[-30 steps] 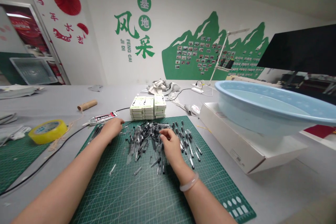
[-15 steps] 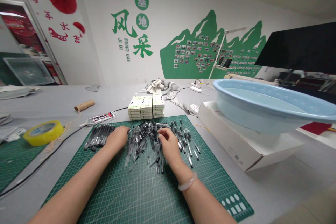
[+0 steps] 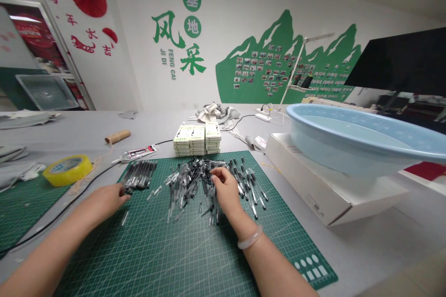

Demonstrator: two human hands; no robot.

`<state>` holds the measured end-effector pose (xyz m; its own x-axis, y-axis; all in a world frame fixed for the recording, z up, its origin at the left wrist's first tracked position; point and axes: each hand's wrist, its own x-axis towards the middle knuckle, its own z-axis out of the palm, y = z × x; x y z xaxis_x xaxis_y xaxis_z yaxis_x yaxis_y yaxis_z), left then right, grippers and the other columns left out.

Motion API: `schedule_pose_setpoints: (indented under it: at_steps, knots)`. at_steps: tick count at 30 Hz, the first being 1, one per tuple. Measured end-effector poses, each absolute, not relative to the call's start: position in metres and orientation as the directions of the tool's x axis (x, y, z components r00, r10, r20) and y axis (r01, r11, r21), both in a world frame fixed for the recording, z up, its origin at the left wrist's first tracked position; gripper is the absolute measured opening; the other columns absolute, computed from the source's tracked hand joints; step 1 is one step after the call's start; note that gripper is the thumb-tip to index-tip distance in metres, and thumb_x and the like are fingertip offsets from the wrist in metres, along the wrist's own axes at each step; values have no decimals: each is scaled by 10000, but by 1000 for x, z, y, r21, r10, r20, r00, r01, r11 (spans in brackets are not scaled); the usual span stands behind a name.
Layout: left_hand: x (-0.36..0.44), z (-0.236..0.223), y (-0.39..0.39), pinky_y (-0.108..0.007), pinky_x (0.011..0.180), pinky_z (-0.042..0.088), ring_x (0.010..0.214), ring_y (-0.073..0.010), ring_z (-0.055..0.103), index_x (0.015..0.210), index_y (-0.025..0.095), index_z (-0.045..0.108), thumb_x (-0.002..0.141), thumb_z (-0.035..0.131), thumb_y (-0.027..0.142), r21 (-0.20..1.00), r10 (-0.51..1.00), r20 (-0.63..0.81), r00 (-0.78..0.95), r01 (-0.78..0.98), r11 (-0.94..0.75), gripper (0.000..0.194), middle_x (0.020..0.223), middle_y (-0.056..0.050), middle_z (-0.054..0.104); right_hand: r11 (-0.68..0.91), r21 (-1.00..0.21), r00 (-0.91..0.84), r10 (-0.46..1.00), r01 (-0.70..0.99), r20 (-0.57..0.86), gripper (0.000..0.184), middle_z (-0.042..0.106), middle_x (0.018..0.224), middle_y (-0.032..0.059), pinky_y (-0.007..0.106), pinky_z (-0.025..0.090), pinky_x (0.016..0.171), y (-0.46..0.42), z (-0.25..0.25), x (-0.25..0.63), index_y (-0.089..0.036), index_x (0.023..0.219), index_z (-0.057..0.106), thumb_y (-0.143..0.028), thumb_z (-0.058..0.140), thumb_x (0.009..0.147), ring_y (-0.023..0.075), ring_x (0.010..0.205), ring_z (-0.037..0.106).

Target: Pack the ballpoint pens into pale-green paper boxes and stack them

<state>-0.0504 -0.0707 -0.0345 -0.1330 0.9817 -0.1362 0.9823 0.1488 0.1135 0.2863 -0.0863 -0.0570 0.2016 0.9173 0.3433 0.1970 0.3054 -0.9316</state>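
Observation:
My left hand (image 3: 108, 202) is at the near left end of a neat row of black-capped pens (image 3: 140, 175), its thumb apart from the fingers; the fingertips are partly hidden. Over the right part of a loose pile of pens and black caps (image 3: 188, 181), my right hand (image 3: 226, 191) has thumb and forefinger closed in a pinch. What lies between those fingertips is too small to make out. More pens (image 3: 249, 185) lie spread to the right of that hand. Everything rests on a green cutting mat (image 3: 167, 260).
Stacked small white-green boxes (image 3: 190, 139) stand behind the pile. To the right, a blue basin (image 3: 331, 148) sits on a white carton (image 3: 306, 185). Yellow tape (image 3: 68, 170), a cable (image 3: 62, 211) and a printed plastic packet (image 3: 139, 153) lie left.
My left hand has moved left and nearer, from the pile's left edge to the near left end of the pen row. My right hand keeps its pinch at the pile. The view has shifted slightly.

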Motion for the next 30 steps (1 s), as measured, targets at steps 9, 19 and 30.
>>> schedule_pose_setpoints:
  at_steps: [9,19,30]
  knots:
    - [-8,-48,-81,-293,382,476,449,-246,630,1073,117,495,828,413,367,314,928,-339,-152,912,264,360,600,-88,650,305,-933,218,914,189,343,173,658,820,28,282,442,725,-85,-60,287,-168,853,636,-184,499,749,172,777,599]
    - [25,-50,-68,-275,540,486,447,-144,602,920,150,536,807,448,347,194,984,-173,48,981,-14,243,952,-142,659,309,-937,240,909,162,341,169,661,810,24,285,439,717,-80,-60,293,-172,839,641,-188,510,734,171,761,593]
    - [54,-30,-56,-252,464,458,482,-189,631,1086,161,525,828,416,310,365,952,-299,66,930,50,318,687,-62,675,220,-766,165,905,604,391,157,645,878,41,284,422,766,-73,-63,312,-181,879,612,-145,500,775,174,822,578]
